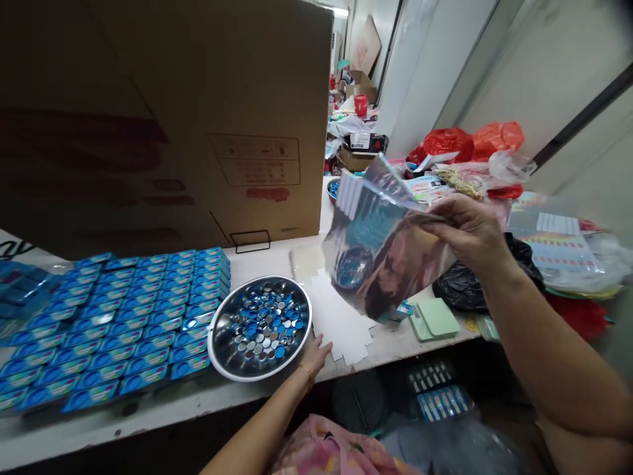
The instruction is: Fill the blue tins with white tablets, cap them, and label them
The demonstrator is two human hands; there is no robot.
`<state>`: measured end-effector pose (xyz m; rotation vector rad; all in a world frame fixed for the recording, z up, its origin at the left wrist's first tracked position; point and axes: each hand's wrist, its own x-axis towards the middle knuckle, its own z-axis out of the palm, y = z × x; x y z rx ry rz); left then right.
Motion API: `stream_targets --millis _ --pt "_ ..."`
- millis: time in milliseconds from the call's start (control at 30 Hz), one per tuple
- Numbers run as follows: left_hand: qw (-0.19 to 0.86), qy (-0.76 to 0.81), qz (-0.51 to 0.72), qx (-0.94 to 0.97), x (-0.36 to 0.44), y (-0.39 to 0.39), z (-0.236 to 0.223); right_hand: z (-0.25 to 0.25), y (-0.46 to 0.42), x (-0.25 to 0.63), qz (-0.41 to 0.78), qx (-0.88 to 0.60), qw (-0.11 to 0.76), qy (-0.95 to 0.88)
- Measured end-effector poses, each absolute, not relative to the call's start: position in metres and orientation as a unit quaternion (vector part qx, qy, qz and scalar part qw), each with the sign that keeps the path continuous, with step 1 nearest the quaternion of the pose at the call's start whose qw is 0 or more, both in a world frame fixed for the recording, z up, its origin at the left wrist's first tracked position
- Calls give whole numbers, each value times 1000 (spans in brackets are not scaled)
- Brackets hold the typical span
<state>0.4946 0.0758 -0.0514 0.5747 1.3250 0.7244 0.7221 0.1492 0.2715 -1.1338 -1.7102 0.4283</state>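
My right hand (pixel 465 227) is raised above the table and grips the edge of a shiny silver foil bag (pixel 376 257) between thumb and fingers. The bag's mirror-like side reflects the surroundings, and its top edges stand apart. At the table's front edge, my left hand (pixel 316 356) is open, fingers stretched out, beside the right rim of a metal bowl (pixel 211 356). Several small round blue and silver pieces (pixel 270 323) lie in the bowl. Flat white card (pixel 339 323) lies just beyond my left hand, partly hidden by the bag.
Rows of small blue boxes (pixel 133 323) stand left of the bowl, before a large cardboard box (pixel 267 86). Right of the bag are a pale green scale (pixel 435 320), a black plastic bag (pixel 459 284) and red bags (pixel 445 145). Blue packs (pixel 442 402) sit below the table.
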Motion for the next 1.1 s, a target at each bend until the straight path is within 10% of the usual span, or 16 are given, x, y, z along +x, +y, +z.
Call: stream_targets --millis 467,933,1100 --pt "626 660 373 184 380 12 -12 114 264 727 27 -716 322 -618" --pt "200 600 589 503 318 31 113 250 114 581 257 -283 320 -867" --pt "270 502 640 516 271 38 143 248 90 559 403 -273 367 -793"
